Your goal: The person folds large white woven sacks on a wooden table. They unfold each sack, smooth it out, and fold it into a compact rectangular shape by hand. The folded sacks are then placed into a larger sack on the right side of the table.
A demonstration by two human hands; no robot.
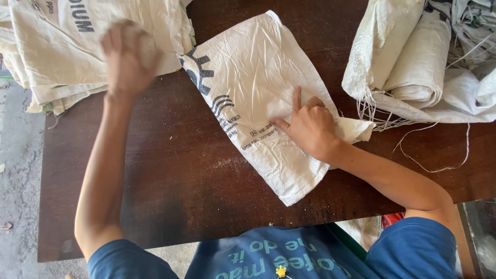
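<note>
A white woven sack (258,98) with dark printing is seen laid flat and slanted across the middle of a dark wooden surface (170,175). The sack's lower right part is pressed down by the right hand (310,126), its grip open, with two fingers spread on the cloth and nothing clasped. The left hand (126,57), blurred, is raised just left of the sack's upper end, against a stack of folded cream sacks (67,46); whether its grip is closed cannot be told. Well to the right of the sack, a heap of rolled white sacks (413,62) with frayed loose threads (439,155) is shown at the surface's far edge.
</note>
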